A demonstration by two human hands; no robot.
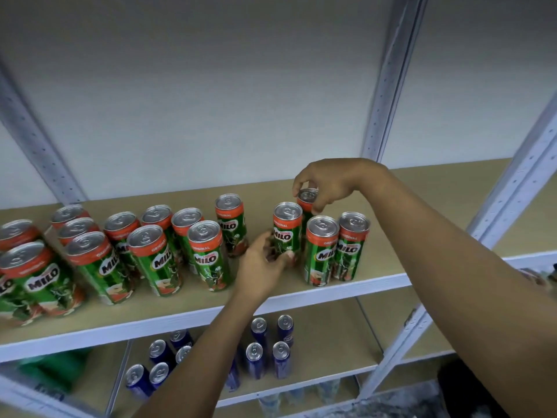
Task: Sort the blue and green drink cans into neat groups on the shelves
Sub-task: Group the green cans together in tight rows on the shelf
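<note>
My left hand (pixel 265 260) grips a green can (pixel 286 229) near the upper shelf's (pixel 376 280) front edge. My right hand (pixel 327 184) pinches the top of another green can (pixel 307 200) behind it, its body mostly hidden. Blue cans (pixel 268 348) stand on the lower shelf (pixel 340 336), some behind my forearm.

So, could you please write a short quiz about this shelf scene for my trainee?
1. True or false: the blue cans stand on the same shelf as the green cans.
2. Which hand takes a green can by its top rim? A) left hand B) right hand
3. Fill in: the left hand holds a green can by its ____ half.

Key: 1 false, the blue ones are one shelf lower. 2 B, its grip is on the back can. 3 lower, on the front can.
</note>
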